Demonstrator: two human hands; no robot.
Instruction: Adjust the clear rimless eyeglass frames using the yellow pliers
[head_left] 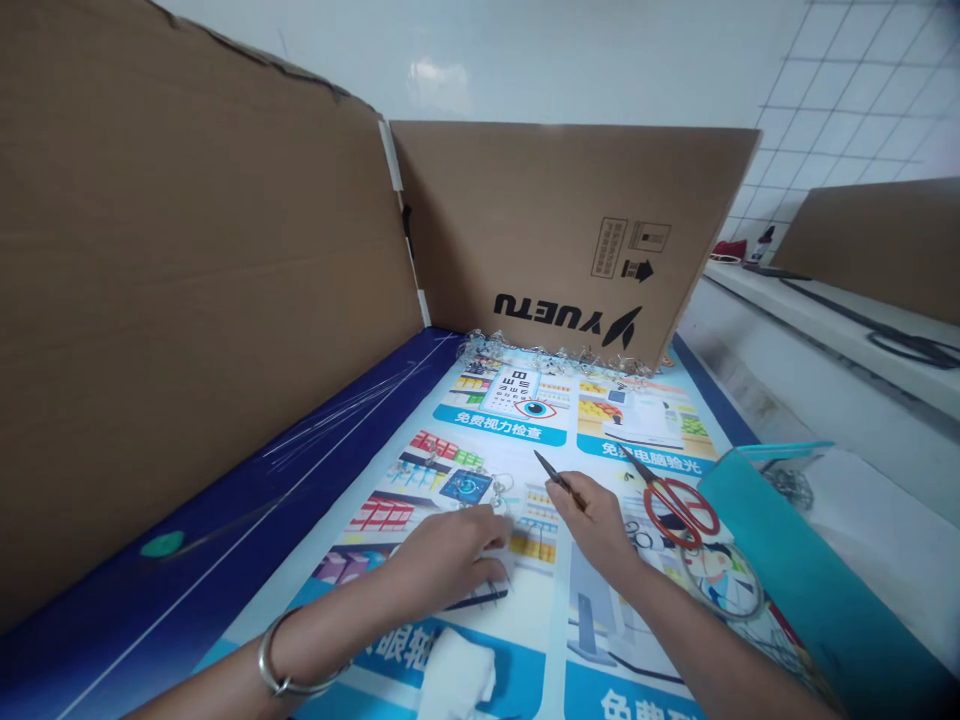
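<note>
My left hand (457, 548), with a silver bangle (271, 655) on its wrist, hovers over the printed sheet with fingers curled together. Fine wire (501, 487) shows just beyond its fingertips; what lies between them is too small to make out. In my right hand (596, 525) is a dark, slim pointed metal tool (551, 467), its tip facing away to the left and its rear hidden in my fist. Red-handled scissors (679, 510) lie to the right of that hand. Below my left hand rests a crumpled white tissue (459, 675).
Cardboard walls (225, 230) stand at the left and the back (525, 200). A row of tangled clear and silvery wire pieces (555, 357) lines the back wall's foot. Coiled wire (724, 585) and a teal folder (810, 560) lie at right. A green piece (162, 544) sits at left.
</note>
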